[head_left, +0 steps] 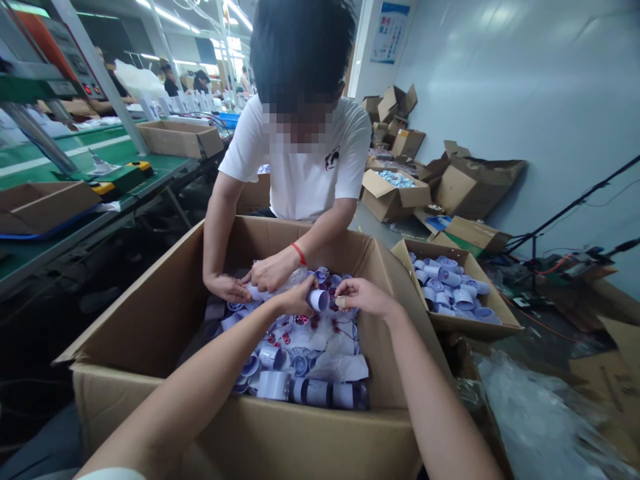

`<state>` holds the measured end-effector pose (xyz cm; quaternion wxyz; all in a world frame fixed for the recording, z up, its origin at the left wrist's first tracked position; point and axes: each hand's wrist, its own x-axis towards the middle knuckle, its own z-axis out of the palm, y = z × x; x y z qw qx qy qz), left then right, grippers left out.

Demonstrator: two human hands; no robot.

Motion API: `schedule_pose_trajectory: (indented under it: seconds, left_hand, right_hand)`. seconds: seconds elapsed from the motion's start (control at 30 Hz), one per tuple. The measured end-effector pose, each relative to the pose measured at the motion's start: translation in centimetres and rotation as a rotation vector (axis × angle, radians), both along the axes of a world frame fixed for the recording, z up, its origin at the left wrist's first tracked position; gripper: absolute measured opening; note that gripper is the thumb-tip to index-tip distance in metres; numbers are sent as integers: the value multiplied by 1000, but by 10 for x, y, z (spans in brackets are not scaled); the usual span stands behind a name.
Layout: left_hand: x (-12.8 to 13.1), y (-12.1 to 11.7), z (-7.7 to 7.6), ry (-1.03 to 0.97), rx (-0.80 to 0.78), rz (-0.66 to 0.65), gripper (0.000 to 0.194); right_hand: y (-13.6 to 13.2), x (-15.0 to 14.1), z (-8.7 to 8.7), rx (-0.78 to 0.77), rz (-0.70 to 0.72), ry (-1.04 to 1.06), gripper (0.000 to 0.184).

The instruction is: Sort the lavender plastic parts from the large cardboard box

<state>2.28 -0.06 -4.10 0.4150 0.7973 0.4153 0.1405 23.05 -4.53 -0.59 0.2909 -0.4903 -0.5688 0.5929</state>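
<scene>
Over the middle of a large cardboard box (240, 413), my left hand (298, 298) is closed around a short white plastic cylinder (319, 301) whose end faces right. Just right of it, my right hand (363, 297) has thumb and fingers pinched together, with a small beige patch or piece at the tips; I cannot make out what it is. Below both hands lie loose white cylinders (274, 385), small red parts with thin wires (286, 338) and a crumpled clear plastic bag (340, 368).
Across the box a co-worker (305, 167) leans in, both hands among the cylinders at its far left. To the right stands a smaller carton (480, 327) of white cylinders beside clear plastic wrap (545, 407). A green workbench (165, 167) runs along the left.
</scene>
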Motion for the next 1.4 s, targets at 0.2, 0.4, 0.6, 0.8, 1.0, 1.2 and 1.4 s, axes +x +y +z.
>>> schedule_pose_trajectory:
  seconds: [0.2, 0.4, 0.6, 0.8, 1.0, 1.2, 1.4]
  left_hand:
    - [-1, 3, 2, -66, 54, -65, 56]
    - [0, 2, -4, -106, 8, -76, 54]
    - [0, 2, -6, -125, 20, -91, 51]
    - [3, 1, -5, -116, 47, -83, 51]
    - [6, 0, -3, -147, 122, -19, 48]
    - [6, 1, -2, -132, 195, 35, 48]
    - [6, -3, 2, -187, 185, 6, 48]
  right_hand:
    - [-1, -1, 3, 5, 0, -6, 25]
    - [-1, -3, 3, 20, -2, -40, 24]
    - [-1, -8, -2, 66, -8, -62, 18]
    - [1, -22, -10, 211, -39, -196, 10]
    - [-1, -36, -13, 419, -95, -440, 21]
    - [-3, -45, -11, 523, -96, -635, 21]
    - [-3, -49, -11, 698, -111, -733, 20]
